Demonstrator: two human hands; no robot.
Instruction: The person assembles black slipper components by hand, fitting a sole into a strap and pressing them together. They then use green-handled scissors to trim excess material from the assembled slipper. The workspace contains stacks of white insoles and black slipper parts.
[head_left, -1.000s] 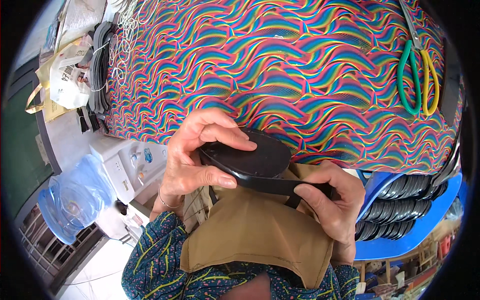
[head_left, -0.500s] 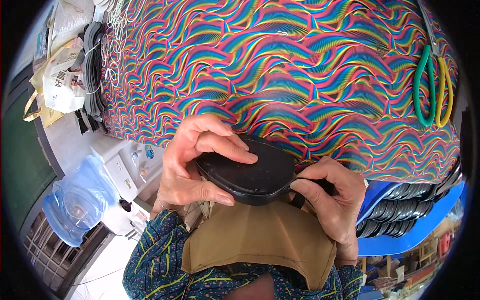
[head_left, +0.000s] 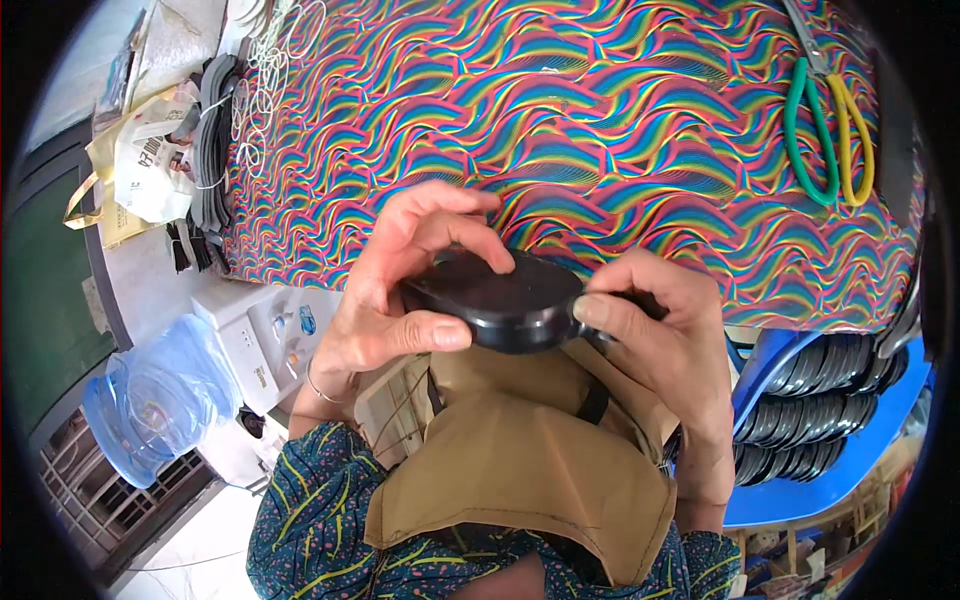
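Observation:
A black oval piece [head_left: 492,295] with a smooth flat top and a shiny rounded rim is held up in front of my body, close to the table's near edge. My left hand [head_left: 385,300] grips it from the left, thumb against the near rim and a fingertip on top. At its right end, my right hand [head_left: 668,330] is closed, thumb and forefinger pinched at the rim. Whether they hold a separate thin strip there, I cannot make out. The piece's underside is hidden.
A table with a wavy rainbow cloth [head_left: 620,130] stretches ahead, bearing scissors [head_left: 822,130] with green and yellow handles. A blue bin [head_left: 800,500] of stacked black pieces stands right. White cord [head_left: 265,90] and dark strips [head_left: 212,140] lie left. My brown apron [head_left: 530,430] hangs below.
The black piece and both hands have risen slightly in the picture. The piece has tipped, showing more of its near rim. The surroundings have shifted with the view.

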